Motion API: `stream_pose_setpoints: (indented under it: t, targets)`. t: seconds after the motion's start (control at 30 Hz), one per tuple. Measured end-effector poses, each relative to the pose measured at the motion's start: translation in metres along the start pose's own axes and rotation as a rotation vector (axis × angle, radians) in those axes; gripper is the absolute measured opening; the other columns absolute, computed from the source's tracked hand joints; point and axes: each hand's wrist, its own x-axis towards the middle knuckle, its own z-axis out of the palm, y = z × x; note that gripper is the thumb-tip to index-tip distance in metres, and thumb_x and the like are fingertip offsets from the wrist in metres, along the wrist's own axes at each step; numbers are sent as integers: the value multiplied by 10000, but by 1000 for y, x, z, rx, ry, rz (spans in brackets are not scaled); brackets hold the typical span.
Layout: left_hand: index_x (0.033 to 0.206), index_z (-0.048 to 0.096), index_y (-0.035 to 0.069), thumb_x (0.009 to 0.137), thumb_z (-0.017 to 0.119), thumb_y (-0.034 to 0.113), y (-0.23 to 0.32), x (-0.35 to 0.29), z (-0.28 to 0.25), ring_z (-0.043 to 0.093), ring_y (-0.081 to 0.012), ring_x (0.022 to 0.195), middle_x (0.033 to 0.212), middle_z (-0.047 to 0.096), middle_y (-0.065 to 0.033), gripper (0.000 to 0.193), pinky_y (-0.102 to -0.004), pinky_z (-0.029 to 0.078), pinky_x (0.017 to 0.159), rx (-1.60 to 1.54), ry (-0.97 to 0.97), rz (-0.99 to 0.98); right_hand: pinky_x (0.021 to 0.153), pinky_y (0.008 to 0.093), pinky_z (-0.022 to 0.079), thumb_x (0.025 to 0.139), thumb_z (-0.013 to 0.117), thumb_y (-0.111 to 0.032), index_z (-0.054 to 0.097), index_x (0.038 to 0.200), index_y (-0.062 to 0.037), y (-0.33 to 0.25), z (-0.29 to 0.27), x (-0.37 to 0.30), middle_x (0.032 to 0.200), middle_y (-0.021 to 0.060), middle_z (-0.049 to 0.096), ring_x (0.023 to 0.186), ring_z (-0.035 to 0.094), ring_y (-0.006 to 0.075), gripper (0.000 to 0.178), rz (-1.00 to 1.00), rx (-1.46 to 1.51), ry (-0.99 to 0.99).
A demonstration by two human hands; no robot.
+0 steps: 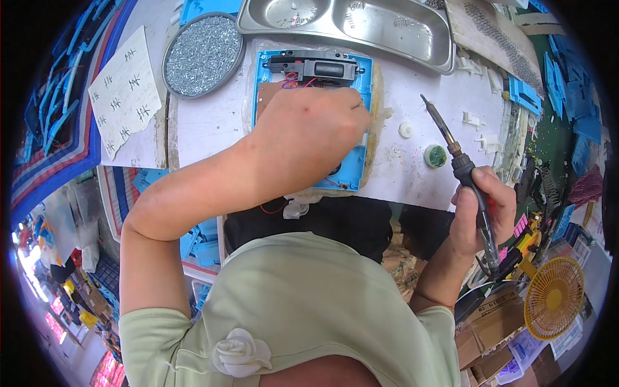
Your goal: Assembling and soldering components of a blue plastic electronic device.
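A soldering iron [465, 169] with a dark handle is gripped in my right hand [485, 213], its tip pointing up and left above the table. My left hand [313, 132] is closed over a blue plastic casing [365, 71] lying on the table. Its fingers curl down out of sight, so what they pinch is hidden. At the far end of the casing sits a black module [325, 68], and red and blue wires [291, 80] run out near it. A brown board [265, 97] shows partly beside my left hand. To the right are a small green-filled tub [435, 156] and a white round piece [405, 129].
A grey bowl of small metal screws [203, 57] stands at the far left, beside a marked paper sheet [126, 90]. Behind the casing lies a steel compartment tray [393, 39]. White plastic bits [489, 143] are scattered right. A yellow fan [553, 298] stands lower right.
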Motion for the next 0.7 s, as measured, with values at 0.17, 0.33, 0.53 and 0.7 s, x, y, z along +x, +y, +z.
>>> stream_pose_setpoints:
  t: [0.17,0.33,0.53,0.7]
  targets:
    - [883,685,56,823,735,92,-5,-4,3,655,-313,771,828,628,-78,85,-413,540,658,-67,-2,-34,556,235,332,852,763,-24,627,1084,72,2,6,-5,727,73,579,612,473,102,286,54,28,57]
    - [975,712,15,817,745,7,-7,-14,1,671,-267,796,854,665,-94,161,-353,545,682,-338,195,-80,669,276,477,828,795,2,641,1176,34,-8,36,4,914,123,664,753,607,160,382,103,130,57]
    - [1016,712,-16,864,750,-3,-4,-24,2,653,-122,759,878,709,-69,157,-271,537,686,-611,218,-375,878,279,535,818,749,104,575,1346,-15,-3,100,31,1113,111,681,1008,680,162,568,79,-6,-150]
    - [1000,711,-17,874,768,29,-4,-24,0,636,-66,716,866,711,-44,146,-234,522,649,-671,214,-451,812,241,535,845,734,102,565,1352,-27,6,115,38,1036,72,673,925,658,108,550,78,23,-110]
